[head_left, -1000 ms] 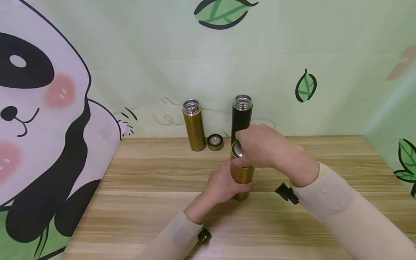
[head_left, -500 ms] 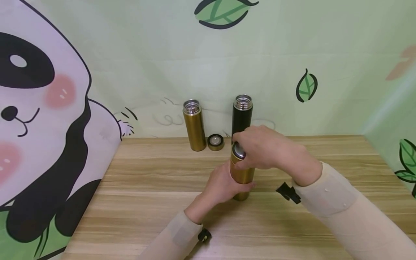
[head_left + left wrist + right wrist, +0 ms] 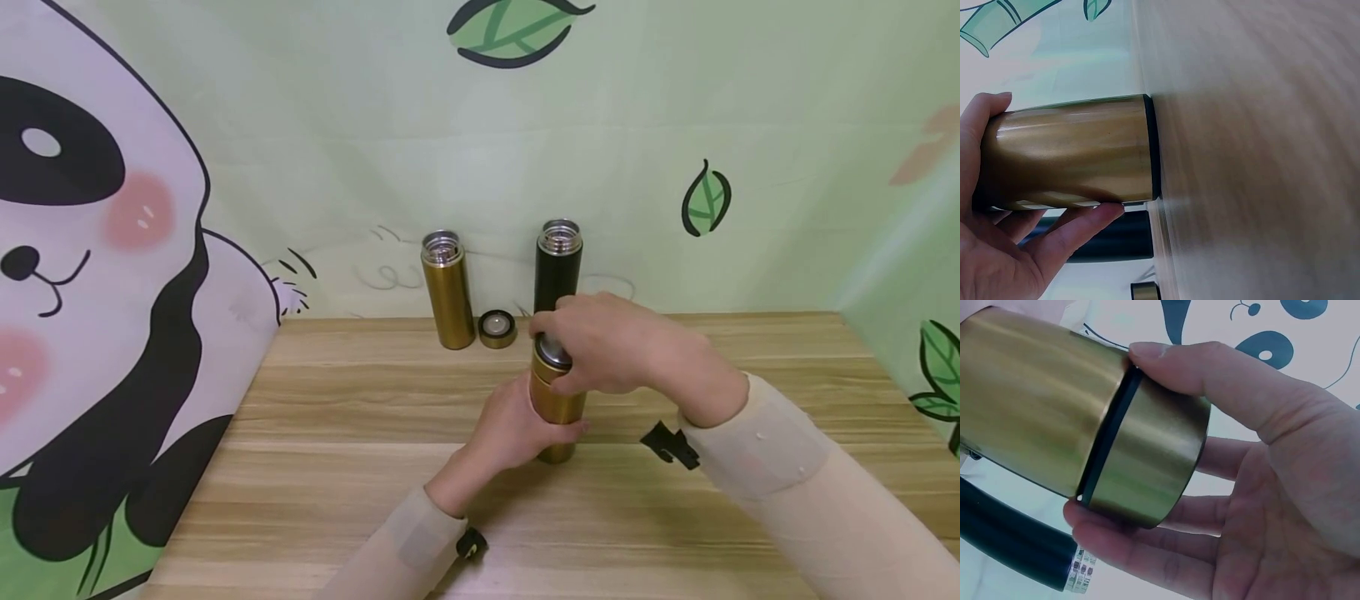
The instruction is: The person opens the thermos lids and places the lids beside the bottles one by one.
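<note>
A gold thermos bottle (image 3: 558,407) stands upright on the wooden table, near the middle. My left hand (image 3: 517,423) grips its body from the left, with thumb and fingers on opposite sides in the left wrist view. From above and the right, my right hand (image 3: 618,343) grips the gold lid (image 3: 1150,447), whose silver top shows beside the fingers in the head view. A dark band (image 3: 1110,437) lies between lid and body in the right wrist view. How far the lid is threaded cannot be seen.
Behind, by the wall, an uncapped gold thermos (image 3: 450,304) and an uncapped black thermos (image 3: 557,275) stand upright. A loose gold lid (image 3: 497,330) lies between them, underside up. The wall sheet (image 3: 337,150) closes off the table's back edge.
My right hand has turned slightly on the lid, its knuckles shifting a little left and down while the wrist went slightly right. My left hand and the bottle have stayed put.
</note>
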`<state>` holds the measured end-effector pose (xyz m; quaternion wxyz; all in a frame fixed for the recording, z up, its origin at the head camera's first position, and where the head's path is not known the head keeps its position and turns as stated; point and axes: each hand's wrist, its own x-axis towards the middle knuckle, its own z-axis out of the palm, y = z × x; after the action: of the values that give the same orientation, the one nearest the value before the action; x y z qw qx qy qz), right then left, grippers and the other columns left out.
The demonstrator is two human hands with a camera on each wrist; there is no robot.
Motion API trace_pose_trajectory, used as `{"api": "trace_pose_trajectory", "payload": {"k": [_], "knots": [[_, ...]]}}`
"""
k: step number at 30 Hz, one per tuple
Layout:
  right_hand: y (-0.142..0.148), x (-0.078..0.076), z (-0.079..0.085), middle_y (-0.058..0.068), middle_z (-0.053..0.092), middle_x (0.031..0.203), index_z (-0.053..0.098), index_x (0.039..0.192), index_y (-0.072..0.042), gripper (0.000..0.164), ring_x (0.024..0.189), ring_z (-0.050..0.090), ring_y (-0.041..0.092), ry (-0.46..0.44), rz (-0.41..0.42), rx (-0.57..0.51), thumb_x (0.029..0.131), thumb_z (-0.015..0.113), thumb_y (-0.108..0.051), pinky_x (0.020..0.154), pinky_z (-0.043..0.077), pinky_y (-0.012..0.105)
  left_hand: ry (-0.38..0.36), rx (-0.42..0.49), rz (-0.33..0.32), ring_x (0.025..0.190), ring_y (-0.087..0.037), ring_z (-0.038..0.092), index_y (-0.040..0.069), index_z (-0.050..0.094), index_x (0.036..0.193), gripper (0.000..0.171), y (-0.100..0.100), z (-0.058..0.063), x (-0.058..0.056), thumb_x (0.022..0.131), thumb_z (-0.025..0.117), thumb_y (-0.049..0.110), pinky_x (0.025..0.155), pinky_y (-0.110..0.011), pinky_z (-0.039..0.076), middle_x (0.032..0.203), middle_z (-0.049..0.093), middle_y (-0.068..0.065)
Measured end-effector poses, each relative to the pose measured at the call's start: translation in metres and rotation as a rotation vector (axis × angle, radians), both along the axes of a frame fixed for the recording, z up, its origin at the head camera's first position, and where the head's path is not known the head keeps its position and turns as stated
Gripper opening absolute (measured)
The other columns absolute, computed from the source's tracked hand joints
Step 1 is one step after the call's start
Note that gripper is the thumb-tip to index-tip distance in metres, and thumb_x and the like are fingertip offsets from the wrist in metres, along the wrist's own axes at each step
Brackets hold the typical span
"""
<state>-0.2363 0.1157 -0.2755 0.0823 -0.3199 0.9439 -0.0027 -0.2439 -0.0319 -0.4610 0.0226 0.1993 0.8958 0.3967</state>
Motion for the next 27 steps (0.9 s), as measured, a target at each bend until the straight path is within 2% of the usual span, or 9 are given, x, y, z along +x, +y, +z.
{"api": "trace_pose_trajectory", "payload": {"k": [8,13,27], "knots": [[0.0014,-0.0004,-0.0003,0.006,0.066,0.113,0.062,0.139,-0.016,0.057,0.101,0.065,0.023,-0.055,-0.015,-0.007,0.086,0.082,-0.026,0.09,0.055,0.044,0.015,-0.014,0.005,0.093,-0.011,0.066,0.024,0.055,0.128,0.063,-0.0002,-0.0014,0.0006,0.08,0.084,0.053,0.083,-0.033,0.053,0.109,0.07,0.006],[0.0041,-0.0005,0.0004,0.006,0.066,0.119,0.061,0.141,-0.019,0.06,0.106,0.066,0.025,-0.074,0.006,-0.03,0.086,0.084,-0.022,0.094,0.054,0.046,0.02,-0.017,0.0,0.093,-0.011,0.066,0.024,0.053,0.129,0.065,-0.0001,-0.0012,0.0003,0.08,0.083,0.055,0.083,-0.032,0.053,0.109,0.069,0.006],[0.0069,-0.0017,0.0014,0.004,0.064,0.118,0.062,0.138,-0.023,0.062,0.108,0.066,0.025,-0.104,0.052,-0.036,0.082,0.087,-0.012,0.097,0.053,0.049,0.025,-0.017,0.004,0.089,-0.011,0.065,0.022,0.055,0.127,0.065,-0.0003,-0.0008,-0.0008,0.079,0.084,0.055,0.081,-0.032,0.052,0.105,0.069,0.006]]}}
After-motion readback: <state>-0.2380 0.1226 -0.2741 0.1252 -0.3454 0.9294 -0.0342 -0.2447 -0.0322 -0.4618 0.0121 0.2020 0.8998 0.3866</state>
